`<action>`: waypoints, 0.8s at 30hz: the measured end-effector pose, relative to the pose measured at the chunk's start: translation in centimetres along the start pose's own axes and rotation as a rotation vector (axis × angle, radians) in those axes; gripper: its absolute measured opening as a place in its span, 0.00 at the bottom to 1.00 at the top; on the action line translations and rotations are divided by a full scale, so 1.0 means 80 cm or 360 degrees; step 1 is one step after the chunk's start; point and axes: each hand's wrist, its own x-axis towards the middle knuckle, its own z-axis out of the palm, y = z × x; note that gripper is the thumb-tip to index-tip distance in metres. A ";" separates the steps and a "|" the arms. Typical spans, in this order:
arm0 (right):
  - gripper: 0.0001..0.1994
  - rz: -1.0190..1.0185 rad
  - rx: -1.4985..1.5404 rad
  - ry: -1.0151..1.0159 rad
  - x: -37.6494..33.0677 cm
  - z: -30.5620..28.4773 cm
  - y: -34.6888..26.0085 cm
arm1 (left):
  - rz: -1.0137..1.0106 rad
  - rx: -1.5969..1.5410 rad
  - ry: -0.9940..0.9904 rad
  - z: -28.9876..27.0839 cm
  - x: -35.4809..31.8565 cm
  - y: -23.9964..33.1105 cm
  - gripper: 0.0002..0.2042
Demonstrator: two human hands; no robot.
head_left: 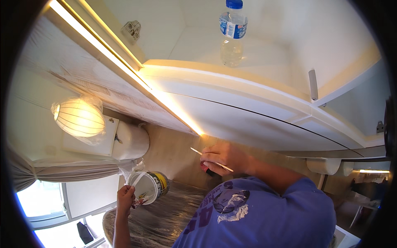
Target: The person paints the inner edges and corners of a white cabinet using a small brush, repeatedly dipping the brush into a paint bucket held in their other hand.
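One pale stick [224, 167] slants upper-left to lower-right, gripped in the right hand [223, 155].

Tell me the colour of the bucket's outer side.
The bucket is yellow with dark areas on its outer side, best seen in the head view.

White cabinet shelf [269, 53]: pale, smooth surface; one clear plastic bottle [233, 47], blue cap and blue label, stands upright on it, capped, some way behind the rounded front edge. Floor [167, 142]: light brown, wood-toned. Low brown surface [124, 223]: clear, wrinkled plastic film [165, 215] spread over it; kind of support uncertain. Bucket [163, 183] appears at the film's edge; resting contact cannot be determined.
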 end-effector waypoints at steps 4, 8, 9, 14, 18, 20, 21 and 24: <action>0.08 0.0145 0.0133 -0.0035 -0.011 0.015 0.014 | -0.0060 -0.0006 -0.0009 0.002 0.015 -0.009 0.11; 0.07 0.0383 0.0198 -0.0114 -0.013 0.022 0.021 | -0.0034 0.0029 -0.0018 0.002 0.022 -0.001 0.11; 0.06 0.0481 0.0239 -0.0159 -0.012 0.023 0.024 | -0.0040 0.0034 -0.0002 0.002 0.020 0.004 0.11; 0.07 0.0388 0.0217 -0.0254 0.014 0.050 0.023 | -0.0100 -0.0106 0.0015 -0.001 0.003 -0.008 0.11; 0.10 0.0278 0.0264 -0.0507 0.058 0.083 -0.001 | -0.0161 -0.0187 -0.0038 0.007 -0.004 0.027 0.11; 0.10 0.0190 0.0446 -0.0527 0.075 0.112 -0.020 | -0.0086 -0.0266 -0.0113 0.006 -0.014 0.042 0.12; 0.11 0.0152 0.0532 -0.0546 0.083 0.126 -0.031 | 0.0005 -0.0286 -0.0132 0.003 -0.013 0.019 0.13; 0.12 -0.0179 0.0400 -0.0707 0.124 0.164 -0.060 | 0.0047 -0.0267 -0.0180 0.005 -0.037 0.034 0.11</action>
